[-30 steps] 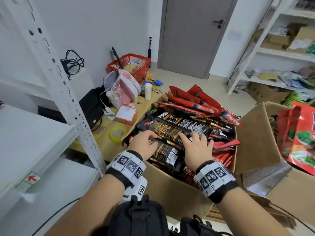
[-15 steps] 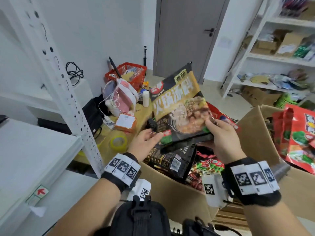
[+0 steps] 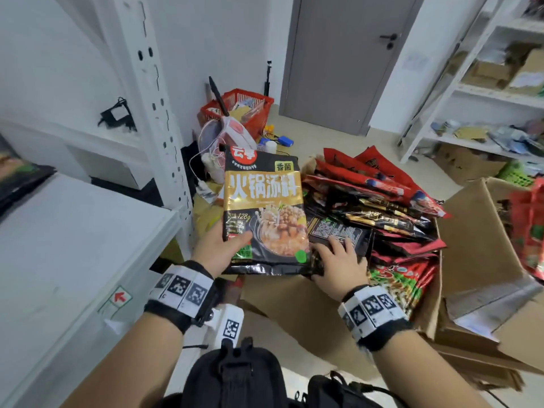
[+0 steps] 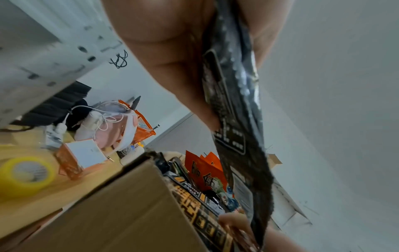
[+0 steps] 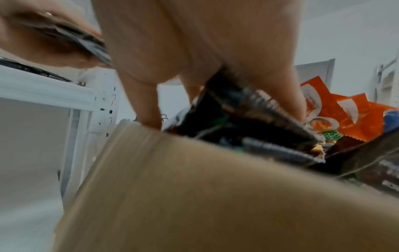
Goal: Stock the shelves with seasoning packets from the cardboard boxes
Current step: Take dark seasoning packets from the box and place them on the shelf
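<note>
Left hand (image 3: 219, 250): grips the black-and-gold seasoning packet (image 3: 263, 213) upright above the cardboard box (image 3: 309, 313) (thumb on its front).
Right hand (image 3: 338, 265): fingers spread, pressing the dark packets (image 3: 338, 231) in the box.
White shelf (image 3: 73, 245): just left.

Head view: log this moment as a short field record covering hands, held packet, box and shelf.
left hand: left hand grips the black-and-gold packet by its lower left corner, thumb on the front
packet pose: upright, printed front toward the camera
right hand: right hand reaches into the cardboard box, fingers on a black packet; grip unclear
box contents: black and red packets piled above the rim
shelf: white shelf to the left, dark packet at its far left edge
</note>
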